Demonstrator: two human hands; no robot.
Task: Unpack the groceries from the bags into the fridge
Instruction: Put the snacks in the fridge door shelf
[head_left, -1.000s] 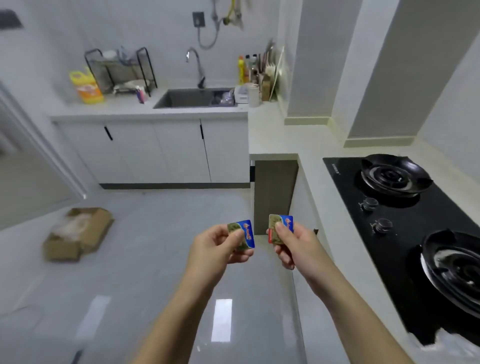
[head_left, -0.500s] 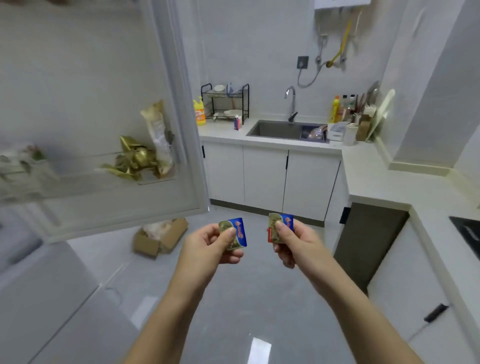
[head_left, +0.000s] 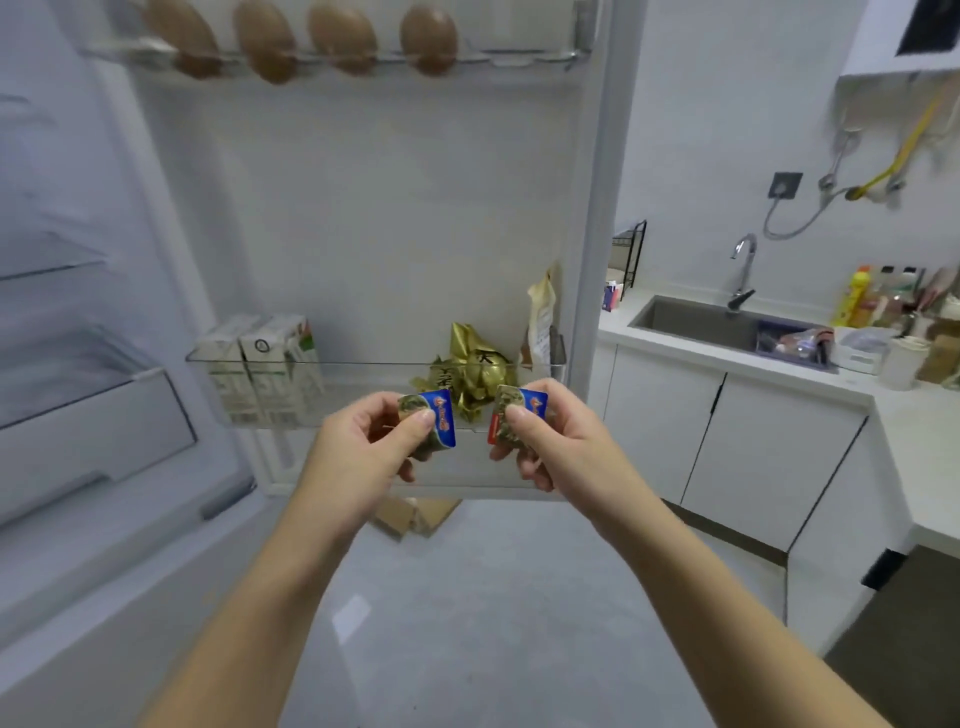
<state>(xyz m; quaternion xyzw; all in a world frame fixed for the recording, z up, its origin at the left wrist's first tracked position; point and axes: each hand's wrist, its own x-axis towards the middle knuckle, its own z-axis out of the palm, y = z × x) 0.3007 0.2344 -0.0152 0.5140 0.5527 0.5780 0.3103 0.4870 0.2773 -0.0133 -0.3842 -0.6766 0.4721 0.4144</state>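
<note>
My left hand (head_left: 363, 447) pinches a small blue and green snack packet (head_left: 434, 418) between thumb and fingers. My right hand (head_left: 556, 441) pinches a second small packet (head_left: 519, 410) of the same kind, with a red edge. Both packets are held up just in front of the open fridge door's clear lower shelf (head_left: 363, 374). On that shelf stand milk cartons (head_left: 270, 364) at the left, a crumpled gold bag (head_left: 475, 374) in the middle and a tall paper pouch (head_left: 540, 317) at the right. Several brown eggs (head_left: 343, 36) sit in the door's top rack.
The fridge interior with glass shelves and a drawer (head_left: 88, 415) lies to the left. A cardboard box (head_left: 415, 514) sits on the grey floor below the door. White cabinets (head_left: 753, 441), a sink (head_left: 717, 322) with a tap and bottles fill the right side.
My view has swung left from the kitchen counter to the open fridge door. Both hands hold the packets the same way and are now close to the door shelf.
</note>
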